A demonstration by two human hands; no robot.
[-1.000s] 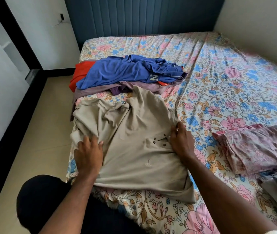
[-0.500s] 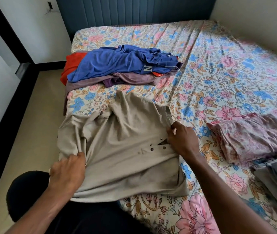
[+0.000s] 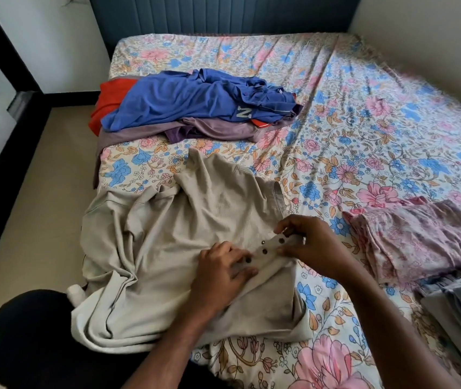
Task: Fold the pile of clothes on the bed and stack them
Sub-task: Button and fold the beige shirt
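Left hand (image 3: 218, 276) now beside right hand (image 3: 307, 242)

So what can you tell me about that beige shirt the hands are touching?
The beige shirt looks like soft, ribbed cloth and lies crumpled and unfolded on the near part of the bed, one edge hanging over the side. It has a strip with dark round snaps. The right hand pinches that strip at one end, and the left hand holds it at the other. It lies apart from the clothes pile behind it.
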